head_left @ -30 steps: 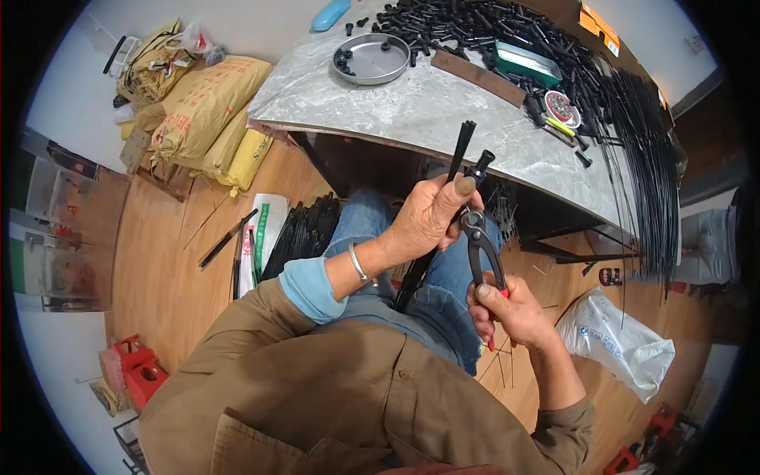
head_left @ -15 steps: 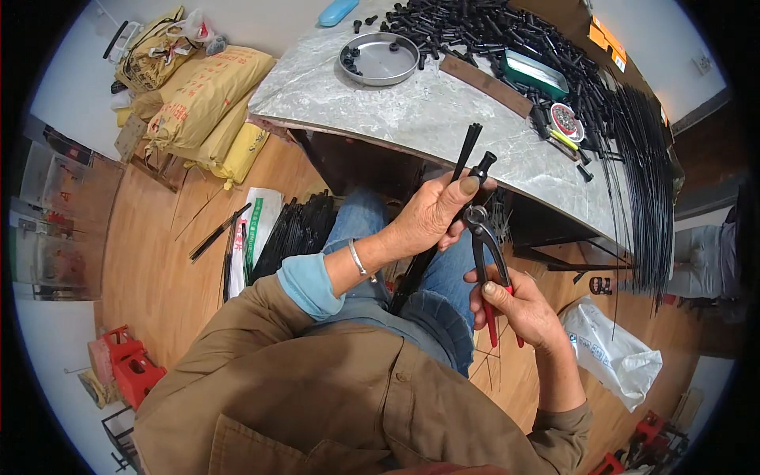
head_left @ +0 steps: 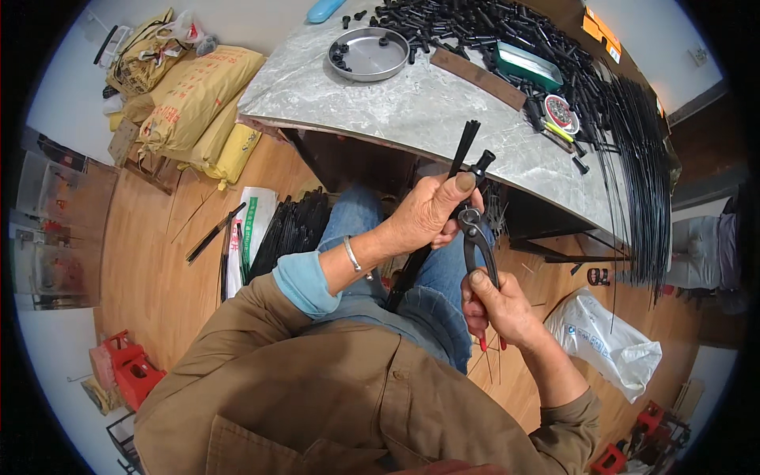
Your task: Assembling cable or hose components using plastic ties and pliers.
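My left hand point(head_left: 430, 212) grips a thin bundle of black rods point(head_left: 465, 144) that sticks up past my thumb and runs down over my lap. My right hand point(head_left: 492, 305) is closed on the red handles of a pair of pliers point(head_left: 477, 229). The pliers' jaws reach up beside the bundle, right next to my left thumb; whether they bite the rods is hard to tell. Both hands work above my knees, just in front of the grey marble table point(head_left: 412, 107).
The table carries a round metal dish point(head_left: 369, 54) with small black parts, a heap of black pieces point(head_left: 483, 24), a green tray point(head_left: 527, 65) and long black rods point(head_left: 633, 158) hanging over its right edge. Yellow sacks point(head_left: 194, 99), a black rod bundle point(head_left: 291, 228) and a white bag point(head_left: 608, 342) lie on the wooden floor.
The view has shifted slightly. My hands keep the same hold on the rods and the pliers, with only small movement.
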A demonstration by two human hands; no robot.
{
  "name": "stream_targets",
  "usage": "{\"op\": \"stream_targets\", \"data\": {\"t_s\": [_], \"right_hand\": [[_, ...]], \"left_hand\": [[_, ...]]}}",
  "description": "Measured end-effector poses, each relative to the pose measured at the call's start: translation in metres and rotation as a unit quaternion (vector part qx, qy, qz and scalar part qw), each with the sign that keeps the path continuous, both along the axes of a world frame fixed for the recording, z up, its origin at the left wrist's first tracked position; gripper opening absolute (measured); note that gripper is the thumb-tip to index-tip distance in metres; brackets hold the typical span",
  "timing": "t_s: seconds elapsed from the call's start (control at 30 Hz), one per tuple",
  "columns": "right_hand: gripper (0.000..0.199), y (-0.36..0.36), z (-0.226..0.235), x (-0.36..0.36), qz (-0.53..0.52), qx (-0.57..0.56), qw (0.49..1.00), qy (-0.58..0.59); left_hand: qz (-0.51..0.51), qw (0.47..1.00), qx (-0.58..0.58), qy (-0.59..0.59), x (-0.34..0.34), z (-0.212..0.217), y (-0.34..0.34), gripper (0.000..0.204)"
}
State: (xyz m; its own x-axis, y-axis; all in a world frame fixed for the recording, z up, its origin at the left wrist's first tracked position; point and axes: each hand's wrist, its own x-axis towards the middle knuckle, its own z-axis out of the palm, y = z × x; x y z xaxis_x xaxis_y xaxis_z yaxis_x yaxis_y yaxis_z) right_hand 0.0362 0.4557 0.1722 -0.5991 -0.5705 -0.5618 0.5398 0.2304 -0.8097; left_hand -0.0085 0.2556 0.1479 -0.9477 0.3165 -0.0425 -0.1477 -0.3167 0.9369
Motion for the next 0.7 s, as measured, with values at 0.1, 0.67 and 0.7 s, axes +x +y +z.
{"op": "stream_targets", "data": {"t_s": [0.1,0.67,0.7], "right_hand": [[0.04,-0.002,0.0,0.002,-0.021,0.009,0.999,-0.044],[0.024,0.044,-0.001,-0.28,-0.129,0.524,0.617,0.573],[0.023,0.044,-0.003,-0.289,-0.117,0.542,0.615,0.561]], "left_hand": [[-0.011,1.0,0.009,-0.021,-0.002,-0.004,-0.002,0.065],[0.136,0.99,0.002,-0.039,-0.047,-0.049,-0.006,0.044],[0.13,0.991,0.006,-0.037,-0.048,-0.049,-0.007,0.044]]}}
